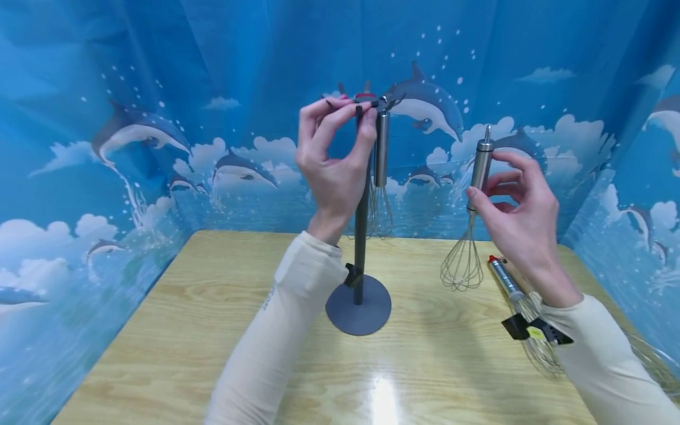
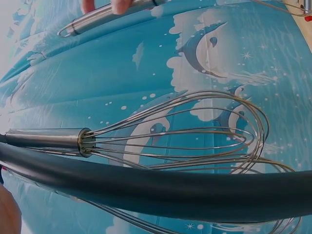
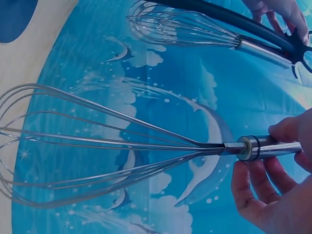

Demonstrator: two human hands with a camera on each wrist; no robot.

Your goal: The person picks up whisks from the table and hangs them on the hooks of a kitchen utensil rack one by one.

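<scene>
A dark hanging stand [image 1: 360,248] with a round base rises from the table, hooks spreading from its top. My left hand [image 1: 337,165] pinches the hooked top between thumb and fingers. From one hook hangs a whisk [image 1: 381,150] with a steel handle, its wires pointing down beside the pole; the left wrist view shows further whisk wires behind the pole. To the right of the stand, my right hand [image 1: 523,209] holds another steel whisk [image 3: 251,147] by its handle, in the air, loop end up and slightly tilted. This whisk is apart from the stand.
On the right side of the wooden table [image 1: 212,307] lies a whisk with a red tip [image 1: 504,277], partly behind my right forearm. More whisk wires [image 1: 650,360] show at the far right edge. A blue dolphin-print curtain [image 1: 255,59] surrounds the table behind and at both sides.
</scene>
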